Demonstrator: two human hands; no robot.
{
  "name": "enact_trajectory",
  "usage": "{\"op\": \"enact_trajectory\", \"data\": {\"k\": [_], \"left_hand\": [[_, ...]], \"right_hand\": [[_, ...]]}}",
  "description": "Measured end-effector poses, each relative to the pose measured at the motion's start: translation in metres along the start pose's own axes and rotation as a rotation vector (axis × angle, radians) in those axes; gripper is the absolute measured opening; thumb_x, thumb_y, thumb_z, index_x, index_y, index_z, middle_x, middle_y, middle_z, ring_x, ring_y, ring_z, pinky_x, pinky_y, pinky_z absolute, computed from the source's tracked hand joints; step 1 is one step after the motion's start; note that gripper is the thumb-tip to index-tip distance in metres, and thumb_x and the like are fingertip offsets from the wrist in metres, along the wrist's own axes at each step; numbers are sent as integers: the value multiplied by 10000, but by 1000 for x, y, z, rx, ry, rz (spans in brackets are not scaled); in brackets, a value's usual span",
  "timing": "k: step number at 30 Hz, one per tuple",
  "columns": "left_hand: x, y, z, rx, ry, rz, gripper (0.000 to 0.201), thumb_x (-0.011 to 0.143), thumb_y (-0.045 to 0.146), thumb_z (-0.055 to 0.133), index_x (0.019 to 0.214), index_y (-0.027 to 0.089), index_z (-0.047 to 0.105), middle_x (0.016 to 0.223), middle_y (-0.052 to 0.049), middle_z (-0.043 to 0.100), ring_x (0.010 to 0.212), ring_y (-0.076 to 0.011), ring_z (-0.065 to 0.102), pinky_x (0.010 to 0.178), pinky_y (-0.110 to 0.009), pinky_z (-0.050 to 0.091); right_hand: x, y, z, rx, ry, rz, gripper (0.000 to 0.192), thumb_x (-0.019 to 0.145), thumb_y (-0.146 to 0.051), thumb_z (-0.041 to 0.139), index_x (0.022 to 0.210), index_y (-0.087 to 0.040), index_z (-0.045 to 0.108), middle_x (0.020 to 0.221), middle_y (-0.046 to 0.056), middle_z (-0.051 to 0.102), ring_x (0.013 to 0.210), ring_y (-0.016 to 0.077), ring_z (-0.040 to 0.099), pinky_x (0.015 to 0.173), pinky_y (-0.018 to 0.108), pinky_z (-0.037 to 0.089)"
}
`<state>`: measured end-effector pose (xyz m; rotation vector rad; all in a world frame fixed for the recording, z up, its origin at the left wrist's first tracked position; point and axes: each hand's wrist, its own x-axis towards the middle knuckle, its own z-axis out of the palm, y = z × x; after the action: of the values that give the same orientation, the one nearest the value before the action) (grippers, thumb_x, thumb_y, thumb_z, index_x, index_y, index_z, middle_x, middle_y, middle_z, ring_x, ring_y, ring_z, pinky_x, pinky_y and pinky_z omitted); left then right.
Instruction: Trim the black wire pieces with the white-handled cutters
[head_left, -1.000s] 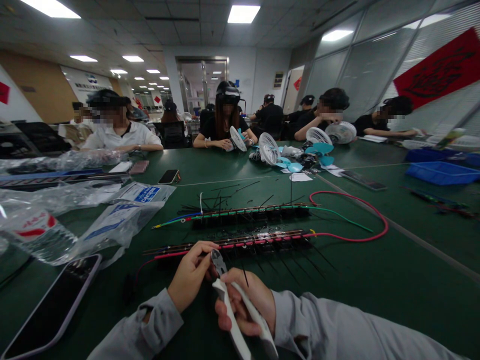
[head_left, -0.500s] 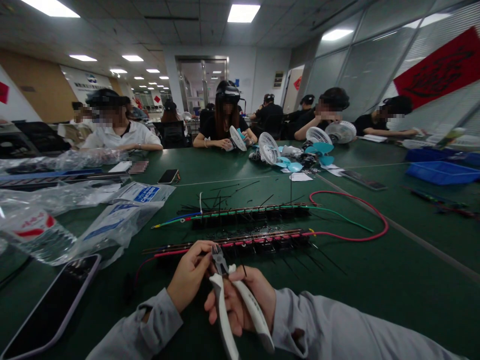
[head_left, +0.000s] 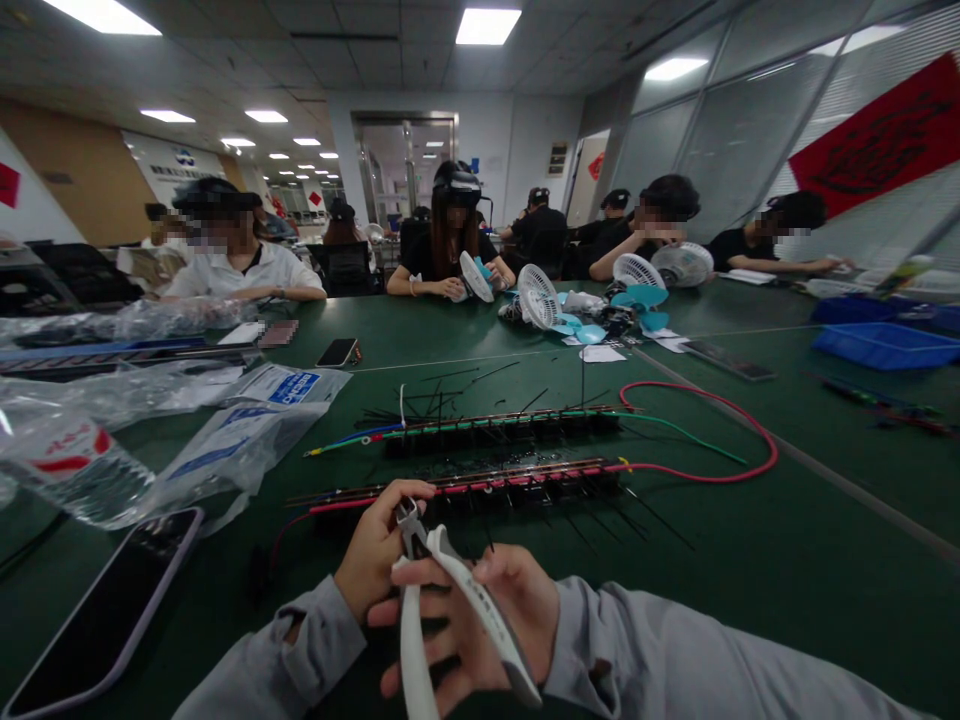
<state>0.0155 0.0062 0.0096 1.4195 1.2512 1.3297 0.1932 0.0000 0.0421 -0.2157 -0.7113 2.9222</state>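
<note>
Close to your chest, your right hand [head_left: 480, 625] holds the white-handled cutters [head_left: 420, 590], and over the last second you have spread the handles wide: your right fingers [head_left: 420, 580] are now splayed apart around them, where a moment ago they were closed tight. The tool's jaws have swung left and sit against your left hand [head_left: 379, 545]. To my eye that reads as the cutters being opened and set for a fresh bite, though what lies between the blades is too small to make out.

Your left fingers [head_left: 409, 490] are pinched together at the near end of the red wire bundle [head_left: 487, 482], just where the cutter's tip points; I cannot tell whether they grip a tie tail or the wires themselves. That bundle lies across the green desk [head_left: 750, 560] just beyond your hands, with loose black tie tails sticking out of it, and it has not shifted. A second, green bundle [head_left: 495, 425] lies beside it, farther off.

Writing is scarce. One plastic bag [head_left: 289, 385] to your left carries a blue label, and a bag [head_left: 67, 450] nearer bears red marks; neither can be read. A red banner [head_left: 877, 135] hangs on the right wall, its characters illegible.
</note>
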Motion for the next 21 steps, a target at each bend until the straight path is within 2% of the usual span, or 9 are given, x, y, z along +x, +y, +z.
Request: {"op": "enact_trajectory", "data": {"k": [2,5,8,12,16,21], "left_hand": [[-1,2,-1,8,-12,-46,229,779,277,541,970,187,628,888,-36,653,776,-184,598,683,-275,467],[-1,2,0,20,-12,-31,249,758,245,541,986,184,621,953,-47,651,841,-195,599,724,-283,471],[-1,1,2,-47,-11,-35,348,746,191,516,1092,193,554,1087,-72,611,846,-185,609,711,-284,487],[0,-2,4,-147,-3,-65,476,726,152,511,1193,215,444,1174,-92,558,692,-133,614,598,-256,499],[1,-3,4,-108,11,-57,372,704,162,542,1075,196,545,1176,-94,555,742,-156,621,593,-254,515],[2,-3,3,8,45,-26,224,718,217,547,913,180,649,1040,-72,617,819,-201,626,634,-286,532]], "right_hand": [[-1,1,-2,-36,-28,3,669,608,-390,409,1253,-213,410,1321,137,430,1033,308,540,827,435,350],[-2,-1,-3,-87,-68,7,713,621,-374,444,1311,-223,356,1378,136,361,1092,312,503,844,438,354],[-4,-3,0,-111,-83,8,678,622,-327,467,1287,-219,392,1422,122,294,1123,311,482,871,462,346],[-4,-4,4,-115,-75,-16,654,583,-223,454,1236,-209,453,1454,88,240,1148,300,471,906,455,334],[-3,-3,5,-103,-76,-27,690,550,-194,430,1239,-193,465,1466,75,213,1189,306,434,936,440,315],[-3,-4,5,-122,-97,-6,719,548,-184,420,1266,-209,454,1468,55,209,1209,312,411,935,444,314]]}}
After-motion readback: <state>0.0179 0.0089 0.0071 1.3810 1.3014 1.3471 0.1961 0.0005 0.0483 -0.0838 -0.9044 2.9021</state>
